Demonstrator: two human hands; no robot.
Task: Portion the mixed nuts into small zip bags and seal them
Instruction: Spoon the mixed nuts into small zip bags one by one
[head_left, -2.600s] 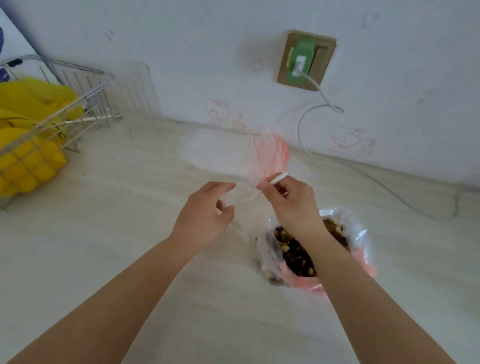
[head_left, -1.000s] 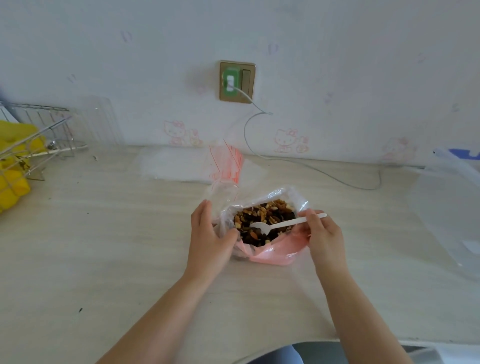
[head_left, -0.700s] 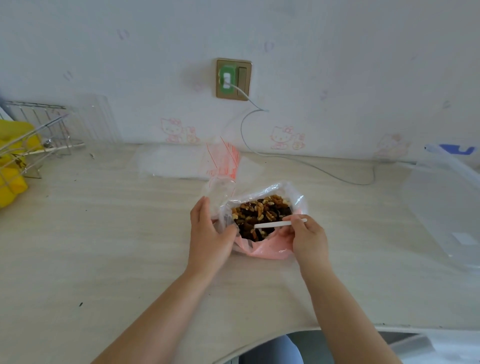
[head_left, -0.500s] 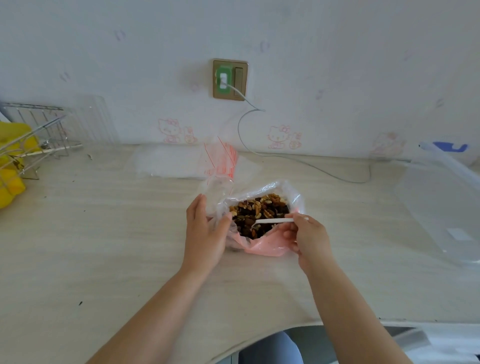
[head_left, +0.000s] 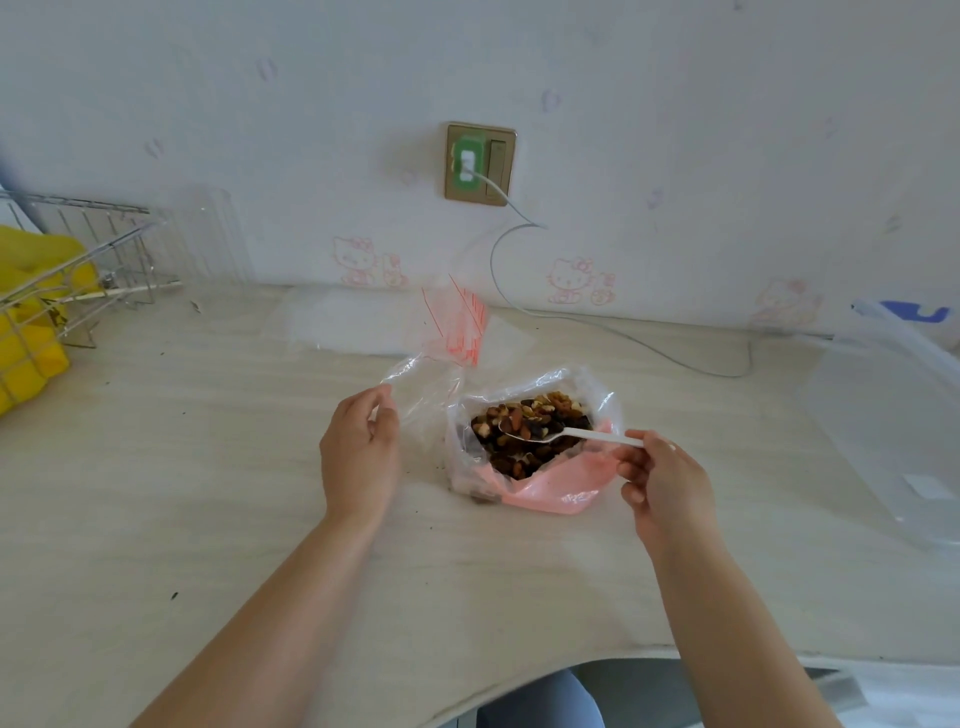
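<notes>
An open clear and pink plastic bag (head_left: 550, 488) of mixed nuts (head_left: 530, 431) sits mid-table. My right hand (head_left: 660, 478) pinches the handle of a white plastic spoon (head_left: 571, 434), whose bowl carries a few nuts just above the pile. My left hand (head_left: 358, 447) holds the edge of a small clear zip bag (head_left: 421, 395) to the left of the nut bag. Behind them a stack of small zip bags with red strips (head_left: 457, 322) stands up.
A wire basket (head_left: 78, 280) with yellow things stands at the far left. A clear plastic lidded box (head_left: 893, 415) lies at the right. A white cable (head_left: 597, 322) runs from the wall socket along the table's back. The table's front edge curves in at lower right.
My left hand has moved left off the nut bag, drawing the small zip bag with it. The spoon has come up out of the nuts with a load on it.
</notes>
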